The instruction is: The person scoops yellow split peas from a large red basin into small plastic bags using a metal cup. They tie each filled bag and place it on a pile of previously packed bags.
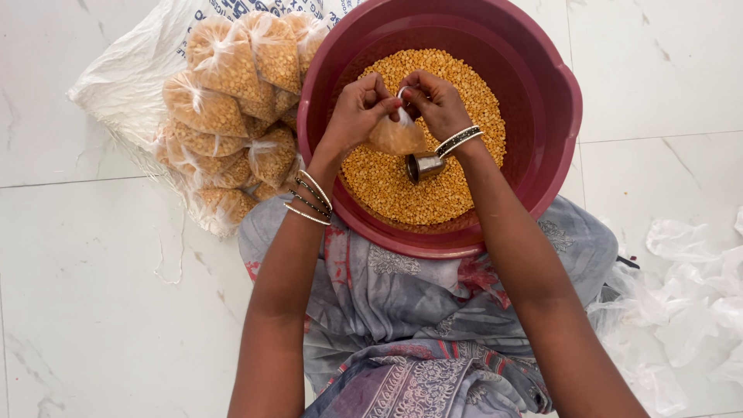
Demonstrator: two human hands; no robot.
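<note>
Small filled bag [395, 137] hanging straight down over the tub [557, 85] of yellow split peas [433, 193], neck pinched up top between left hand [354, 112] and right hand [435, 101], both equally close.

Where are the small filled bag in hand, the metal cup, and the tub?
small filled bag [396, 137], head view, bulging middle.
metal cup [423, 166], head view, side wall.
maroon tub [561, 101], head view, right rim.

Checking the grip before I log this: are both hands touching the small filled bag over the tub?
Touching. The head view shows the left hand and right hand pinching the neck of the small bag from both sides.
</note>
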